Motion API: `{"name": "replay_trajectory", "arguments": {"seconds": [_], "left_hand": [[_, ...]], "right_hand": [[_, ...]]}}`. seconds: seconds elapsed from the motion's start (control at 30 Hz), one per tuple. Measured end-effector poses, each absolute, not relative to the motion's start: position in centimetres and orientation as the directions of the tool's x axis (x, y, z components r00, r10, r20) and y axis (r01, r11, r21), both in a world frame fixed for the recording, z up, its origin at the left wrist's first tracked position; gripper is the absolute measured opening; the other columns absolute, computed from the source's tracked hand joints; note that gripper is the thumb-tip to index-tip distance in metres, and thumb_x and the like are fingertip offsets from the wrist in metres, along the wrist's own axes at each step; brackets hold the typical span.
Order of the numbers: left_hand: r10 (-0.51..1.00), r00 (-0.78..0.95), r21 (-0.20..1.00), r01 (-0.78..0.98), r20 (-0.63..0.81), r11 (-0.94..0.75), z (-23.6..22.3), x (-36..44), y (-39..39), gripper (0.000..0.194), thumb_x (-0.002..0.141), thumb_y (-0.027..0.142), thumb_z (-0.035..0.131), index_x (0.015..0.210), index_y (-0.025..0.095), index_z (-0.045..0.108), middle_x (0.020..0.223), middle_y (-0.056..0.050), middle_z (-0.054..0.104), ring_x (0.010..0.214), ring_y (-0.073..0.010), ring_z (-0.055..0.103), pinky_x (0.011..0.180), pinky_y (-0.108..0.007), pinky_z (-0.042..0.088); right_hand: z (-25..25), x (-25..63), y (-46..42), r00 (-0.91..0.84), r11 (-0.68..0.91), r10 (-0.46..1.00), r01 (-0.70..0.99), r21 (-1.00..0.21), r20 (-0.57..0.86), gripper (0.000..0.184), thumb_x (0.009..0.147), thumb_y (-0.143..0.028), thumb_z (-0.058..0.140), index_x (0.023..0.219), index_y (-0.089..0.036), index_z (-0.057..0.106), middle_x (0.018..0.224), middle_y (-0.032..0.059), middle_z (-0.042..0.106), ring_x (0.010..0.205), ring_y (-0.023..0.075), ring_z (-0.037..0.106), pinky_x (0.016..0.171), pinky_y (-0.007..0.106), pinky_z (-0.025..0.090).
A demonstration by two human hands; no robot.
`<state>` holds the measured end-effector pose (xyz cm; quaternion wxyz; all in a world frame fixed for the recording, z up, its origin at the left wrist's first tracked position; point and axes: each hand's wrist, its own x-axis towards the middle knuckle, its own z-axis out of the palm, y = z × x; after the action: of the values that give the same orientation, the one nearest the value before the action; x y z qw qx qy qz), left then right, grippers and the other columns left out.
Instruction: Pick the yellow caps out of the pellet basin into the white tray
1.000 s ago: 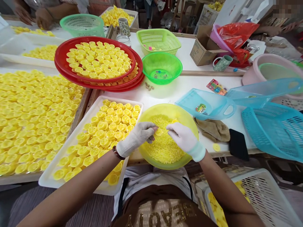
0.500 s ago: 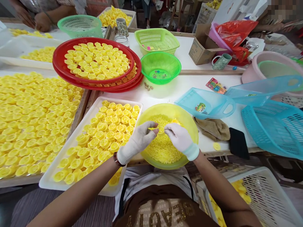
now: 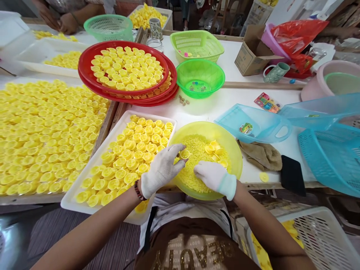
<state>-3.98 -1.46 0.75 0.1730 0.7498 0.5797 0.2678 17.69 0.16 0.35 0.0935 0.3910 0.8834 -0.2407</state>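
A translucent yellow bowl [image 3: 235, 165] in front of me holds many small yellow pellets [image 3: 197, 144] and several round yellow discs [image 3: 215, 149]. Over its left side, my gloved left hand [image 3: 164, 165] pinches a small round yellow plastic cup [image 3: 184, 154] between thumb and fingers. My gloved right hand [image 3: 210, 175] is low over the pellets, fingers bent together; whatever they hold, if anything, is hidden. Left of the bowl lies a white tray [image 3: 92, 168] filled with rows of similar yellow cups [image 3: 120, 173].
Red trays [image 3: 84, 77] of yellow cups are stacked behind. A green bowl [image 3: 200, 78], blue scoops [image 3: 253, 125], a brown cloth [image 3: 261, 154] and a black phone-like slab [image 3: 292, 174] lie around. A white crate [image 3: 323, 232] stands low right. Another person's hands [image 3: 62, 23] show top left.
My right hand has dropped from beside the left hand down to the pellets. The left hand keeps its yellow cup. The whole view has shifted slightly, so things appear farther right.
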Motion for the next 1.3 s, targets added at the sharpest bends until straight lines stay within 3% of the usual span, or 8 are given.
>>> {"name": "replay_trajectory", "arguments": {"seconds": [0.23,0.3,0.5,0.63,0.77,0.87,1.1,1.3], "left_hand": [[0.931,0.317,0.531,0.766,0.178,-0.362,1.2,-3.0,-1.6,0.026,0.084,0.018,0.065,0.109,0.019,0.058,0.111,-0.008,0.065,0.104,-0.0241,0.064,0.092,-0.037,0.053],[0.936,0.308,0.524,0.776,0.171,-0.351,1.3,-2.8,-1.5,0.023,0.084,0.019,0.065,0.107,0.019,0.058,0.109,-0.008,0.063,0.102,-0.0237,0.063,0.090,-0.037,0.053],[0.950,0.257,0.518,0.797,0.176,-0.311,0.8,-3.7,-1.6,0.021,0.088,0.027,0.066,0.105,0.020,0.054,0.107,-0.007,0.063,0.098,-0.0235,0.063,0.085,-0.037,0.053],[0.946,0.279,0.514,0.794,0.167,-0.325,0.8,-3.7,-1.8,0.019,0.090,0.029,0.063,0.104,0.020,0.054,0.104,-0.006,0.063,0.095,-0.0221,0.062,0.084,-0.036,0.052],[0.942,0.301,0.520,0.787,0.146,-0.332,1.0,-2.9,-1.9,0.017,0.089,0.026,0.060,0.104,0.020,0.055,0.102,-0.006,0.061,0.094,-0.0225,0.061,0.084,-0.037,0.053],[0.941,0.311,0.521,0.786,0.133,-0.333,1.1,-2.3,-2.0,0.016,0.084,0.020,0.060,0.100,0.018,0.056,0.100,-0.007,0.062,0.096,-0.0238,0.061,0.086,-0.038,0.053],[0.952,0.159,0.553,0.784,0.262,-0.283,3.6,-6.5,-2.3,0.018,0.083,0.023,0.065,0.101,0.019,0.062,0.104,-0.006,0.062,0.096,-0.0199,0.061,0.086,-0.035,0.053],[0.935,-0.101,0.376,0.926,0.341,-0.037,6.4,-16.4,-0.8,0.024,0.084,0.022,0.060,0.107,0.018,0.065,0.093,-0.004,0.064,0.080,-0.0169,0.059,0.079,-0.032,0.050]], "right_hand": [[2.4,17.5,1.1,-0.604,0.529,0.796,0.650,-0.545,0.052,0.019,0.101,-0.022,0.046,0.098,-0.020,0.065,0.094,0.0054,0.066,0.091,0.0187,0.060,0.084,0.030,0.044],[2.4,17.4,1.1,-0.581,0.502,0.814,0.690,-0.522,0.015,0.021,0.101,-0.024,0.045,0.098,-0.020,0.065,0.095,0.0060,0.067,0.093,0.0197,0.061,0.084,0.031,0.044],[0.7,17.7,0.1,-0.607,0.498,0.691,0.793,-0.350,-0.392,0.014,0.095,-0.026,0.056,0.091,-0.020,0.068,0.092,0.0056,0.069,0.085,0.0204,0.062,0.072,0.031,0.042],[0.8,18.1,0.2,-0.682,0.541,0.703,0.696,-0.473,-0.200,0.017,0.096,-0.016,0.051,0.090,-0.020,0.066,0.089,0.0031,0.067,0.085,0.0174,0.060,0.077,0.029,0.043],[1.9,17.3,0.8,-0.621,0.553,0.775,0.574,-0.604,0.119,0.017,0.099,-0.021,0.049,0.096,-0.020,0.066,0.090,0.0044,0.066,0.086,0.0177,0.061,0.080,0.031,0.048],[2.2,16.4,0.8,-0.609,0.571,0.762,0.471,-0.673,0.220,0.023,0.101,-0.022,0.044,0.105,-0.021,0.067,0.097,0.0060,0.070,0.091,0.0188,0.065,0.084,0.033,0.052],[0.8,18.3,0.5,-0.443,0.443,0.869,0.499,-0.745,0.220,0.020,0.097,-0.028,0.054,0.112,-0.022,0.066,0.109,0.0068,0.073,0.101,0.0216,0.069,0.093,0.038,0.055],[-2.5,19.2,0.0,-0.549,0.463,0.829,0.562,-0.685,0.110,0.021,0.097,-0.029,0.051,0.108,-0.021,0.067,0.110,0.0084,0.074,0.103,0.0244,0.070,0.095,0.041,0.055]]}}
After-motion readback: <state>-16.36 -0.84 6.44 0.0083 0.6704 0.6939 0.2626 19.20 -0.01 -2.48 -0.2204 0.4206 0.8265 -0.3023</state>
